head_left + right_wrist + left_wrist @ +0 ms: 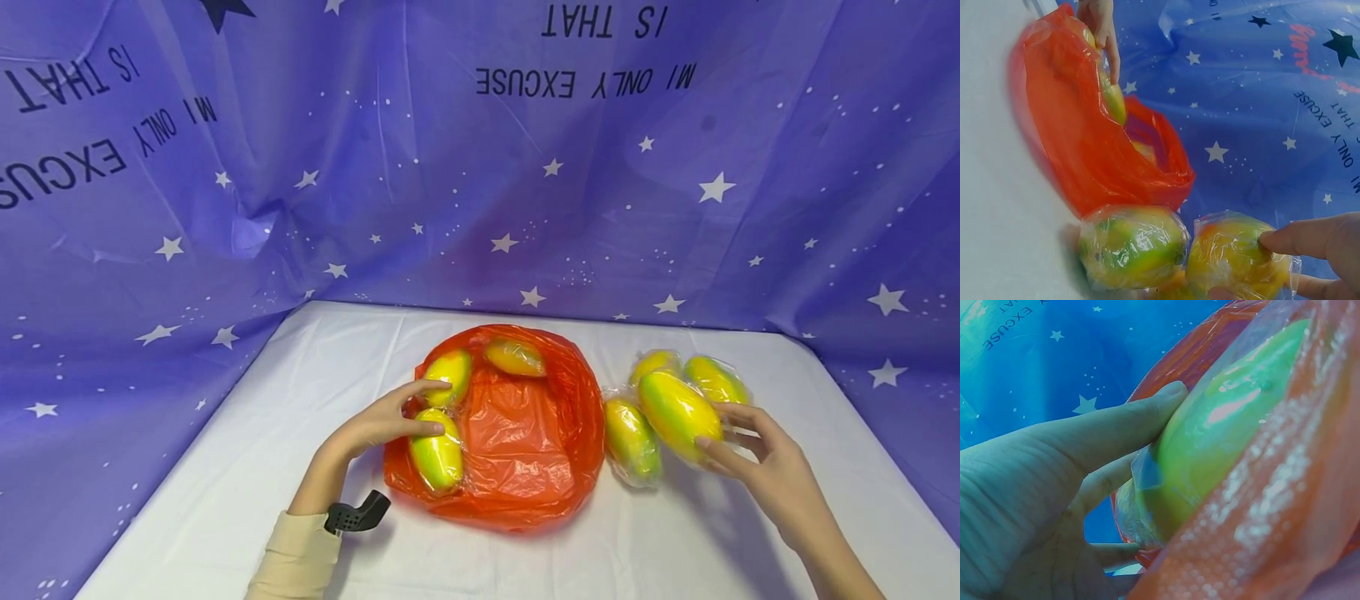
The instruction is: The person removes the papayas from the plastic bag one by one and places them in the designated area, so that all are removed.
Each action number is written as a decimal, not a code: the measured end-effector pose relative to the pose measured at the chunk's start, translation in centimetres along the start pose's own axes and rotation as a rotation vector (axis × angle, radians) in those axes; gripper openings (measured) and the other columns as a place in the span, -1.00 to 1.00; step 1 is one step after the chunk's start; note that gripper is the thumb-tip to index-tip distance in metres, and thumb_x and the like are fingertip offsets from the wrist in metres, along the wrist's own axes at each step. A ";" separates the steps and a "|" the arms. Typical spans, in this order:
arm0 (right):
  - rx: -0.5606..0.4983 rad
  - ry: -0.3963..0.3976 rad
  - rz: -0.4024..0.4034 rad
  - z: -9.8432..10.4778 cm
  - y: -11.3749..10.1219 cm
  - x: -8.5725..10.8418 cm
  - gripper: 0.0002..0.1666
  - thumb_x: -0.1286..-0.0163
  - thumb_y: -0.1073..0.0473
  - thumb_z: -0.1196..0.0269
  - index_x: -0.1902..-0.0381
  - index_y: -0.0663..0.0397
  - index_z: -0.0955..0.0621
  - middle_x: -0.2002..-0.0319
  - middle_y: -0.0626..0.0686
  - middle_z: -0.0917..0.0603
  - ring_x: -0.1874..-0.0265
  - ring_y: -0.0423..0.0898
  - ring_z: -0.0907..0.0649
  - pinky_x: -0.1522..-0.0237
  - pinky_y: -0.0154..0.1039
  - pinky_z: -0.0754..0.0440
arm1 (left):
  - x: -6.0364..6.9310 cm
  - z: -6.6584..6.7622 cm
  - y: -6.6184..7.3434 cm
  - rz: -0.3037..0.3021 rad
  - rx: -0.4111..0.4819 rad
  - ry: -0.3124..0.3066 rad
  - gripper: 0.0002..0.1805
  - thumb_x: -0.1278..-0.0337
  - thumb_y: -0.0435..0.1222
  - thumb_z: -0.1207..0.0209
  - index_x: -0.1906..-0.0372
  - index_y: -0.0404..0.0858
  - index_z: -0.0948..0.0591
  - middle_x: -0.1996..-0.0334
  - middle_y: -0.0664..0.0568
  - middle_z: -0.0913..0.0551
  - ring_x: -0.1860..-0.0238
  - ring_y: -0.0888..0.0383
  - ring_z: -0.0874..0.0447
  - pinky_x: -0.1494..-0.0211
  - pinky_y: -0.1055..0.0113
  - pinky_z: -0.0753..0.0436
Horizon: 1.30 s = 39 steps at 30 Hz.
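Note:
A red plastic bag (517, 433) lies spread on the white table with its mouth up, holding three wrapped yellow-green mangoes. My left hand (367, 421) reaches over its left rim, thumb and fingers on the near-left mango (437, 450) and beside the one behind it (448, 377). The left wrist view shows the thumb against a wrapped mango (1229, 419). My right hand (776, 471) holds a wrapped mango (678, 414) above the table, right of the bag; in the right wrist view fingers pinch that mango (1235, 256).
Three more wrapped mangoes lie right of the bag: one close to its rim (632, 442), two farther back (716, 381). A purple star-printed cloth (450, 167) stands behind and beside the white table (360, 342). A black strap piece (358, 511) is on the left wrist.

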State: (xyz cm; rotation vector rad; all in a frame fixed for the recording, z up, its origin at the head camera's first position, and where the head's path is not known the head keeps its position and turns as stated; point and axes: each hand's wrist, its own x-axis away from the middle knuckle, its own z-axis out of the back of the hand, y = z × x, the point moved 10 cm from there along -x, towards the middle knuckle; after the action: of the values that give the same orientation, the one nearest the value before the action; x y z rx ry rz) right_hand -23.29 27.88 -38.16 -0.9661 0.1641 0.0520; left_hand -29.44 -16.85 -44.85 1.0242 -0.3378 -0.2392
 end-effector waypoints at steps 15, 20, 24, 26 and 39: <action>-0.072 -0.009 -0.028 -0.1 1.6 0.8 -0.32 -0.32 0.21 -0.32 -0.26 0.34 -0.29 -0.13 0.29 -0.39 0.18 -0.52 -0.49 0.32 -0.32 -0.68 | 0.1 0.0 0.1 -0.005 -0.005 -0.002 -0.30 0.02 -0.04 -0.40 -0.30 0.15 -0.44 -0.29 0.05 -0.39 -0.28 -0.06 -0.29 -0.31 -0.16 -0.26; -0.096 -0.024 -0.062 -0.3 2.2 1.1 -0.29 -0.33 0.20 -0.31 -0.29 0.37 -0.24 -0.16 0.36 -0.36 0.20 -0.54 -0.48 0.32 -0.27 -0.69 | 0.0 0.0 0.1 -0.010 -0.006 -0.003 -0.30 0.02 -0.03 -0.40 -0.30 0.16 -0.44 -0.29 0.05 -0.39 -0.29 -0.06 -0.28 -0.31 -0.16 -0.26; -0.116 -0.043 -0.092 -0.5 2.7 1.2 -0.25 -0.36 0.18 -0.28 -0.31 0.39 -0.19 -0.17 0.40 -0.32 0.21 -0.53 -0.48 0.31 -0.24 -0.69 | -0.1 0.0 0.1 -0.024 -0.004 -0.005 -0.30 0.03 -0.04 -0.41 -0.30 0.15 -0.44 -0.30 0.06 -0.38 -0.30 -0.06 -0.27 -0.32 -0.16 -0.24; -0.125 -0.051 -0.105 -0.6 3.0 1.3 -0.24 -0.36 0.16 -0.28 -0.33 0.39 -0.17 -0.18 0.41 -0.31 0.22 -0.51 -0.49 0.31 -0.23 -0.70 | -0.2 0.0 0.1 -0.031 -0.002 -0.006 -0.30 0.03 -0.04 -0.41 -0.30 0.15 -0.44 -0.30 0.06 -0.38 -0.31 -0.06 -0.27 -0.32 -0.16 -0.23; -0.225 -0.088 -0.148 -1.2 4.4 1.6 -0.23 -0.37 0.23 -0.26 -0.36 0.33 -0.11 -0.19 0.42 -0.23 0.23 -0.38 -0.57 0.27 -0.17 -0.70 | -0.2 0.0 0.0 -0.033 -0.002 -0.004 -0.31 0.02 -0.04 -0.41 -0.29 0.14 -0.45 -0.29 0.08 -0.40 -0.29 -0.05 -0.28 -0.31 -0.15 -0.24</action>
State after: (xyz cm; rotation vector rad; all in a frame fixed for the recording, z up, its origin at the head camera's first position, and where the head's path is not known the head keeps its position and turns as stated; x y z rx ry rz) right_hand -22.34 29.32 -42.66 -1.1953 0.0053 -0.0238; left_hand -29.59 -16.74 -44.86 1.0283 -0.3243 -0.2707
